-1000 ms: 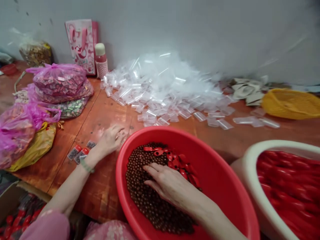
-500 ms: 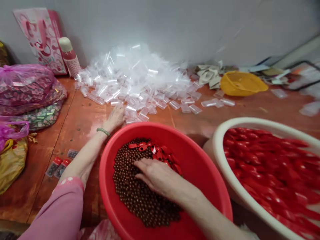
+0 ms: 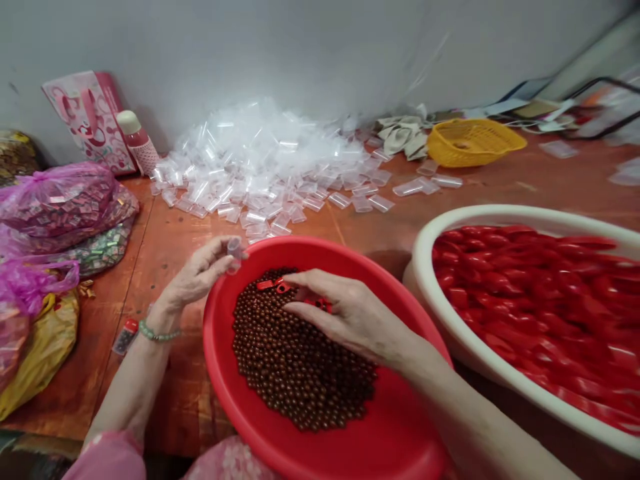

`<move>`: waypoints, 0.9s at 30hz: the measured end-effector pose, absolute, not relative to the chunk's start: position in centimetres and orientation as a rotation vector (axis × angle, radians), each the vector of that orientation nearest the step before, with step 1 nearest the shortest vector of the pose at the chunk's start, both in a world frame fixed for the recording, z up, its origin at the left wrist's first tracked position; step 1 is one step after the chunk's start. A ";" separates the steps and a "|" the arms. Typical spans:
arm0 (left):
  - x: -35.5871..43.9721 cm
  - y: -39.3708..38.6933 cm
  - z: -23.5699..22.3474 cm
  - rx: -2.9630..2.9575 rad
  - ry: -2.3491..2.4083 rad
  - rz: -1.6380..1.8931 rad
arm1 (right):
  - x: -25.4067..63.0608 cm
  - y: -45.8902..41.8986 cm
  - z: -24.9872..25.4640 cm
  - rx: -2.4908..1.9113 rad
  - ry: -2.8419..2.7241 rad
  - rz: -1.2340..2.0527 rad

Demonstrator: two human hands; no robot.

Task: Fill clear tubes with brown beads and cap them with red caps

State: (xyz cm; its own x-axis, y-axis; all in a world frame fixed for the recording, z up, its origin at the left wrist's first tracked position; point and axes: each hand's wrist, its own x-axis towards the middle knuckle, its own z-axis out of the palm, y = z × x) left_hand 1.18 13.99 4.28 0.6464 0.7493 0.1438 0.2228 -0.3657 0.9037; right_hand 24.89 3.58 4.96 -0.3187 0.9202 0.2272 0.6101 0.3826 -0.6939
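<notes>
My left hand (image 3: 197, 275) pinches a small clear plastic container (image 3: 234, 255) between thumb and fingers, just above the left rim of the red basin (image 3: 214, 353). Dark brown, shiny beads (image 3: 300, 373) fill the basin's left and middle. My right hand (image 3: 350, 310) reaches over them, thumb and forefinger apart. Close to its fingertips is a red cap (image 3: 283, 287) with a dark hole, lying on the beads beside other red caps. More red pieces (image 3: 319, 304) show partly beneath the hand. Left of my left forearm, a filled container with a red cap (image 3: 126, 336) lies on the table.
A heap of clear containers (image 3: 260, 160) lies by the wall. At right stands a white tub (image 3: 425, 267) of red caps. A yellow basket (image 3: 470, 143) sits behind. Purple bags (image 3: 65, 200) of small packs, a bottle (image 3: 137, 143) and a patterned bag (image 3: 90, 120) are left.
My left hand has come back from the heap's edge and lifted with a clear container in it. My right hand has risen slightly from the beads, its thumb and forefinger spread.
</notes>
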 end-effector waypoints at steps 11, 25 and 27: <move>3.3 6.0 3.3 1.949 0.900 0.267 | 23.2 2.8 5.2 -1.412 -2.199 1.017; 4.6 6.9 2.1 1.882 0.644 -0.182 | 20.6 -1.7 2.8 -1.164 -2.861 0.363; 4.6 6.8 2.1 1.915 0.652 -0.190 | 21.0 -1.1 2.5 -1.162 -2.869 0.488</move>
